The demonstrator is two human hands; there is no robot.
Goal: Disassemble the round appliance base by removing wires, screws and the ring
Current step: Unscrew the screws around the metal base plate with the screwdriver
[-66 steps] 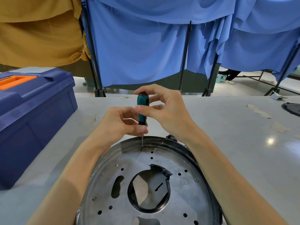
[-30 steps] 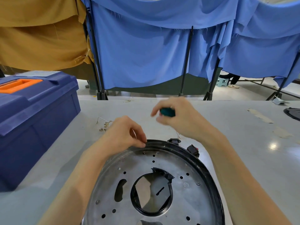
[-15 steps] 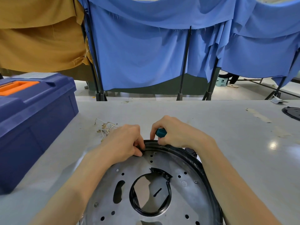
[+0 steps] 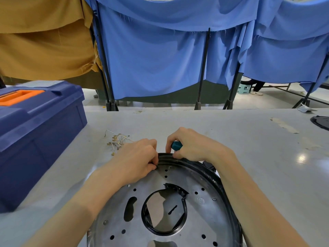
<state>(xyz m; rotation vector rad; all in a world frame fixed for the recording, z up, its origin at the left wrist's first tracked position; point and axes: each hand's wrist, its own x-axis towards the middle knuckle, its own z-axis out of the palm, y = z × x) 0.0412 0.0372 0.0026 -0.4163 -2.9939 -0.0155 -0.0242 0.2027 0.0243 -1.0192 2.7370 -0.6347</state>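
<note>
Change since about two seconds ago: then the screwdriver stood upright, tip in a hole near the far rim, with the left hand steadying its shaft. Now it lies sideways, and both hands have dropped to the far edge of the round base. Half a second ago the pose was nearly the same as now.

- Right hand: fingers wrapped around the screwdriver, only the teal handle end showing. Its lower fingers rest on the top of the black ring.
- Left hand: fingers curled tight, gripping the black ring's inner lip at the far rim, just beside the right hand. The fingertips themselves are hidden.
- Round base: lies flat at the near edge of the tabletop, centre, partly cut off by the frame. Its metal plate is drilled with holes. The black ring is still seated around its outside.
- A second dark band, torn at its far side, lines the central opening.
- Two screws are in the plate, one on the right and one on the left.

Containers: blue toolbox with an orange handle at the left edge of the tabletop. Its lid is down, so the contents cannot be seen.

A small tangle of loose wires lies on the tabletop between the toolbox and the left hand. A dark disc sits at the right edge, partly out of frame. Blue cloth and mustard cloth hang beyond the far edge.
</note>
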